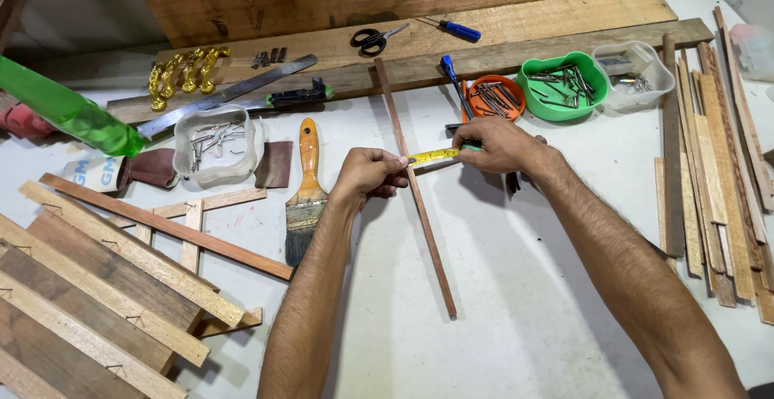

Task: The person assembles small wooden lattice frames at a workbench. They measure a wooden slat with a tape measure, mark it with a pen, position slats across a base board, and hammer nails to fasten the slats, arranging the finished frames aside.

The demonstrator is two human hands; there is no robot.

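Stretching across a thin wooden strip (415, 193) on the white worktable (524, 286), a yellow tape measure (433, 155) runs between the two hands, and the strip lies flat, slanting from the far planks down toward the person. It looks light and stiff but slender enough to snap if levered, so I'd grip it near the middle rather than at a tip; the tape's blade is springy and thin, best pinched at its end. Left hand (369, 173): fingers curled tight, thumb and forefinger pinching the tape's free end right at the strip's edge. Right hand (501, 146): fingers closed down over the tape's other end, its case hidden beneath the palm, a dark tool poking out below, though what kind I can't tell. Just left sits a paintbrush (305, 197); beyond, an orange bowl of nails (496, 97) and a green tub of nails (563, 85); offcut slats (717, 165) lie stacked at right.
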